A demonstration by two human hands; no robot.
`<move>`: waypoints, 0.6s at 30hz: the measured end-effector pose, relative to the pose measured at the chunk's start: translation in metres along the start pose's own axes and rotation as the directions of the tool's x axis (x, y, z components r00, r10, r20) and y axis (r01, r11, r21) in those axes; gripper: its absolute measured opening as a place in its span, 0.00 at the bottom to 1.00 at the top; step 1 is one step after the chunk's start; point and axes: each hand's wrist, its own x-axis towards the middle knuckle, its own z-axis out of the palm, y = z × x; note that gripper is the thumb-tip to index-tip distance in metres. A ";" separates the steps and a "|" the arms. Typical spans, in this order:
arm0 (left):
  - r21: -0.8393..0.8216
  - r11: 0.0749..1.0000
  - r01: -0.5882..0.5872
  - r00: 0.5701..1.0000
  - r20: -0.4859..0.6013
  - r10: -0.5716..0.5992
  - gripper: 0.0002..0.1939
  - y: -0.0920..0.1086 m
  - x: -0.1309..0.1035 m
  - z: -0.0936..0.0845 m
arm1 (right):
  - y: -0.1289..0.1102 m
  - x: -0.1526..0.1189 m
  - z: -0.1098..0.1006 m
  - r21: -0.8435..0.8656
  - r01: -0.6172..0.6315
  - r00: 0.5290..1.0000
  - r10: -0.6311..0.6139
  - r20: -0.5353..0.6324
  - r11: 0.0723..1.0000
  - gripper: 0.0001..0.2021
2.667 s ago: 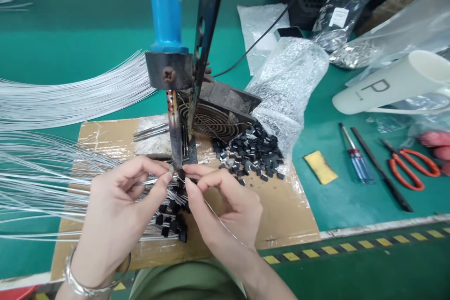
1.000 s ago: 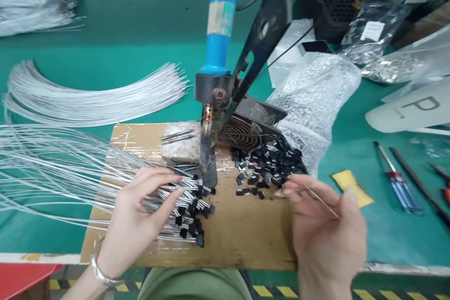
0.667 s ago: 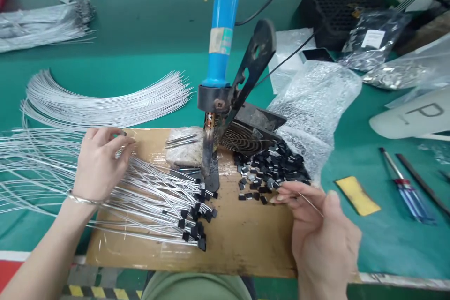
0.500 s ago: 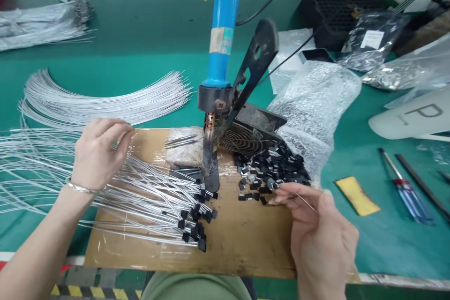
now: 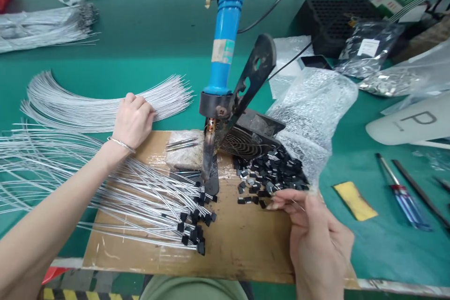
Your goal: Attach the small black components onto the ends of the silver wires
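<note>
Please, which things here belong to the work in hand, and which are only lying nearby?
Seemingly in the work: white wires, at the left hand; thin wire, in the right hand; black pieces; soldering iron.

Probably just lying about: screwdriver; cup; crate.

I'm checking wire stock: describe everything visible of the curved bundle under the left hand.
The curved bundle is many thin, whitish, plastic-looking wires, lying loose in a shallow arc on the green tabletop, just beyond the cardboard. Its right end fans out unevenly; no tie shows. The left hand covers part of it, apparently touching.
</note>
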 end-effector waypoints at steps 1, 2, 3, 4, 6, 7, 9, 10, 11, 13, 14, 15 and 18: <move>-0.014 1.000 0.003 1.000 -0.022 -0.003 0.13 -0.001 -0.002 -0.004 | -0.001 0.000 0.000 -0.009 -0.015 1.000 0.015 0.001 1.000 0.20; -0.028 1.000 0.008 0.999 -0.049 -0.009 0.14 -0.001 -0.004 -0.008 | -0.001 -0.001 0.000 -0.017 -0.030 1.000 0.030 0.002 0.999 0.20; -0.043 0.999 0.011 0.997 -0.078 -0.014 0.14 -0.002 -0.006 -0.012 | -0.001 -0.002 0.001 -0.024 -0.042 0.999 0.042 0.000 0.999 0.20; -0.060 0.998 0.015 0.994 -0.110 -0.021 0.15 -0.001 -0.008 -0.016 | -0.002 -0.002 0.000 -0.032 -0.051 0.999 0.051 -0.002 0.998 0.20; -0.100 0.995 0.025 0.982 -0.186 -0.043 0.15 0.002 -0.014 -0.024 | -0.001 -0.003 0.000 -0.050 -0.053 0.999 0.053 -0.004 0.997 0.21; -0.123 0.992 0.030 0.972 -0.229 -0.058 0.14 0.005 -0.018 -0.028 | 0.000 -0.004 -0.001 -0.060 -0.050 0.999 0.050 -0.005 0.997 0.21; -0.172 0.985 0.033 0.948 -0.306 -0.085 0.11 0.013 -0.027 -0.036 | 0.001 -0.004 -0.002 -0.076 -0.043 0.999 0.043 -0.004 0.996 0.21; -0.193 0.981 0.028 0.936 -0.339 -0.094 0.09 0.018 -0.032 -0.041 | 0.002 -0.004 -0.002 -0.080 -0.040 0.999 0.040 -0.001 0.996 0.21; -0.211 0.977 0.020 0.929 -0.357 -0.096 0.07 0.024 -0.037 -0.046 | 0.002 -0.004 -0.002 -0.082 -0.034 0.999 0.035 0.002 0.996 0.21; -0.240 0.971 -0.008 0.923 -0.375 -0.084 0.04 0.036 -0.049 -0.057 | 0.002 -0.004 -0.003 -0.084 -0.029 0.999 0.030 0.013 0.996 0.20; -0.255 0.967 -0.022 0.930 -0.360 -0.074 0.03 0.042 -0.055 -0.063 | 0.002 -0.004 -0.002 -0.086 -0.025 0.999 0.027 0.018 0.996 0.20; -0.273 0.961 -0.043 0.937 -0.345 -0.056 0.02 0.049 -0.062 -0.068 | 0.001 -0.004 -0.002 -0.089 -0.020 1.000 0.022 0.020 0.996 0.20; -0.358 0.928 -0.100 0.958 -0.285 -0.006 0.06 0.068 -0.081 -0.082 | -0.001 -0.006 0.000 -0.094 -0.008 0.999 0.011 0.037 0.995 0.19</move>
